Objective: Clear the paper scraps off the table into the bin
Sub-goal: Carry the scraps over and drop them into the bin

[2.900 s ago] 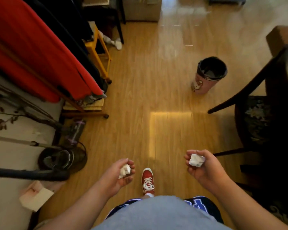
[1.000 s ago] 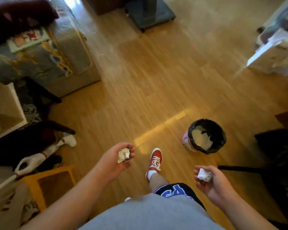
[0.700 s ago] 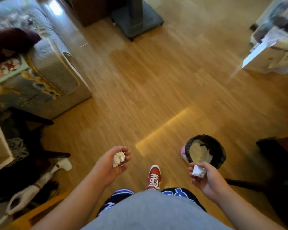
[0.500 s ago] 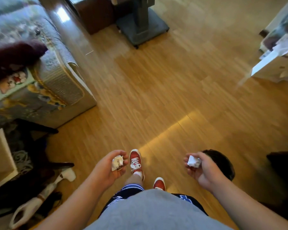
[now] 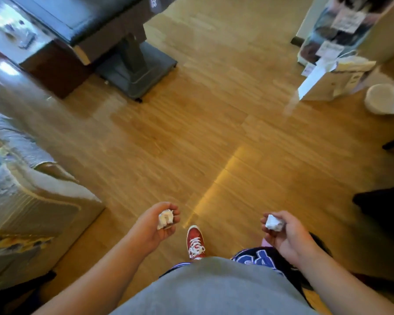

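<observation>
Just crumpled white paper scraps (image 5: 165,221)

The bin (image 5: 317,242) has slid almost out of sight now, tucked behind the right hand (image 5: 284,235) and its forearm, only a dark edge showing. The view has swung up the room, onto a dark pedestal stand (image 5: 132,62) and a white bowl (image 5: 384,102).

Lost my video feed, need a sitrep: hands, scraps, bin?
Left hand closed on a paper wad. Right hand closed on another wad. Bin mostly hidden under right hand. Nothing blocking.
</observation>
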